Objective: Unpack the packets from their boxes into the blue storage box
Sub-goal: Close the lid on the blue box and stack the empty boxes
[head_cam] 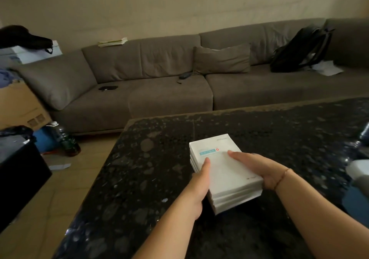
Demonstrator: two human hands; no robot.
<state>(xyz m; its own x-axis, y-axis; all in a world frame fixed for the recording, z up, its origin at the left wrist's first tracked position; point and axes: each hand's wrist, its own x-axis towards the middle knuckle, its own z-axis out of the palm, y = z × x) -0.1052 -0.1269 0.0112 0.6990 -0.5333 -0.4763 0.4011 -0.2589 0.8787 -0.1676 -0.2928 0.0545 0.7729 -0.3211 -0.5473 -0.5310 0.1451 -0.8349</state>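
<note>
Both forearms reach up from the bottom of the frame. Left hand (199,183) and right hand (259,171) clasp a stack of white boxes (225,176) from either side, thumbs pressed on top, other fingers hidden. It sits lower centre, over the dark speckled table (151,171); a grey sofa (159,83) spans the background.

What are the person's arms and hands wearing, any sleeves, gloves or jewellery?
Both forearms are bare, with no sleeves in view and no gloves. The right hand has a thin reddish string bracelet at the wrist. The left hand shows nothing worn.
</note>
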